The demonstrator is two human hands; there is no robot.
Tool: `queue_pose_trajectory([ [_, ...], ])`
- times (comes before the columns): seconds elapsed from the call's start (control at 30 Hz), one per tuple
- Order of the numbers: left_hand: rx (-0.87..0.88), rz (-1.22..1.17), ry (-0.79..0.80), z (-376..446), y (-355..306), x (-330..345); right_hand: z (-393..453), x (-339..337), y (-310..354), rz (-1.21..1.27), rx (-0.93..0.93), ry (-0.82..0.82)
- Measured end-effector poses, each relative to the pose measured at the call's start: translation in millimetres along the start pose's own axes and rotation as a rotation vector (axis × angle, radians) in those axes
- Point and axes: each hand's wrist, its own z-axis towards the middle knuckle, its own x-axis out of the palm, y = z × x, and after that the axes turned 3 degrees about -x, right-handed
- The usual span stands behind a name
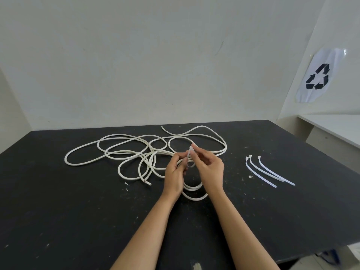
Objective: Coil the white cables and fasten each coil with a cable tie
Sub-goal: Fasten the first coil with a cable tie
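White cables (124,151) lie in loose tangled loops across the middle of the black table (78,211). A small coil (194,189) of cable sits beneath my hands, mostly hidden by them. My left hand (174,174) and my right hand (209,168) are close together over it, both pinching a translucent cable tie (189,155) that loops around the coil strands. The right fingertips hold the tie's upper end. Three spare cable ties (268,172) lie side by side to the right.
A cut cable end (149,183) rests left of my left wrist. A white wall stands behind the table. A recycling sign (317,76) hangs on the right wall above a white counter (335,129). The table's near right edge (321,254) drops off.
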Motion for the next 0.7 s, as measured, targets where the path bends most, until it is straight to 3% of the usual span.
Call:
queue_pose_trajectory([
  [0.23, 0.008, 0.023, 0.009, -1, -2, 0, 2, 1, 3, -0.009, 0.029, -0.051],
  [0.7, -0.046, 0.001, 0.027, -1, -3, 0, 31, -17, 18, -0.224, 0.052, 0.264],
])
